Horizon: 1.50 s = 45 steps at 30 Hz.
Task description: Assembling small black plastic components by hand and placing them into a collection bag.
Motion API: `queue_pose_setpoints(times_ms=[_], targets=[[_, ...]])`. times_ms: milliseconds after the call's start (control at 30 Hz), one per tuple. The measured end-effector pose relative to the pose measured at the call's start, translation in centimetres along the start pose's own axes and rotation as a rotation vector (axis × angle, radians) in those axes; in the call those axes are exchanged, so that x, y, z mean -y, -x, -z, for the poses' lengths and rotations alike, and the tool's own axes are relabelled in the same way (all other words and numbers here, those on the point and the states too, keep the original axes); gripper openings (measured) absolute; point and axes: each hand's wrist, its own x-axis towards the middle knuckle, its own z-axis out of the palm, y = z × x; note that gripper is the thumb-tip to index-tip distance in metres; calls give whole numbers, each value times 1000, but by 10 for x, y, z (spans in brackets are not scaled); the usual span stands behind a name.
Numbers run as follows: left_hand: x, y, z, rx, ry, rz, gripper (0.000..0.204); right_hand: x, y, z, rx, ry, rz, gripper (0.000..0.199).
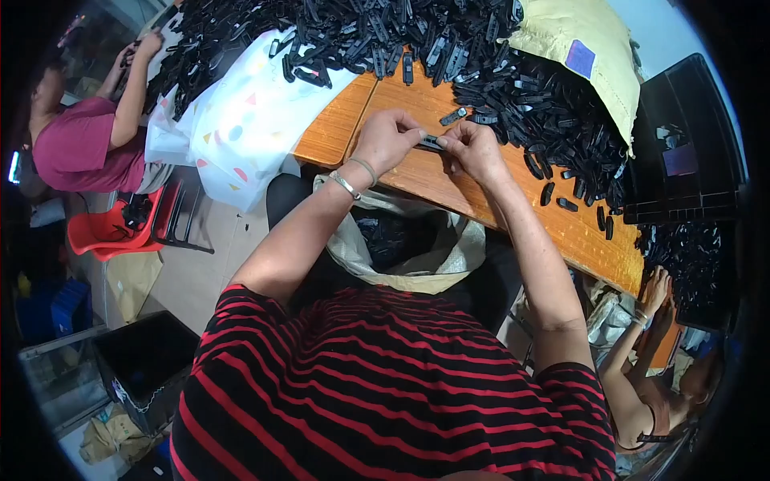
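A small, elongated black part point(431, 142) with a greyish top is held level just above the wooden table, between my two hands. My left hand point(385, 146) pinches its left end with thumb and fingertips. At the other end, the thumb and forefinger of my right hand point(478, 152) are closed on it. What exact kind of part it is, I cannot tell. A similar loose part point(453, 117) lies just beyond my fingers. A large heap of such black parts point(385, 36) covers the far side of the table point(417, 180).
An open woven sack point(409, 282) with dark contents sits at my lap under the table edge. A yellowish sack point(573, 48) spills parts at right, beside a black crate point(682, 144). White patterned plastic point(241, 120) drapes at left. Co-workers sit left point(84, 148) and lower right point(634, 409).
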Motion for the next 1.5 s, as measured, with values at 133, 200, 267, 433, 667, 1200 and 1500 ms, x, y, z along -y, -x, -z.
queue_pose_setpoints(times_ms=[133, 200, 267, 433, 667, 1200, 1500], targets=[[-11, -2, 0, -50, -143, -14, 17, 11, -7, 2, 53, 23, -142, 21], [-13, -1, 0, -75, -227, -8, 16, 15, -9, 2, 31, 65, -159, 28], [-10, 1, -1, -94, -226, -43, 15, 5, -5, 1, 11, 110, -120, 28], [-10, 26, 8, -14, -334, -44, 17, 4, 21, 6, 228, 132, -150, 27], [6, -1, 56, -171, -241, -192, 24, 31, 31, 18, -23, 398, 136, 23], [10, -82, 24, -584, -634, -375, 25, 17, -10, -14, -297, 843, 434, 15], [3, -48, 10, -438, -461, -437, 22, 18, 27, -21, -75, 700, 654, 10]])
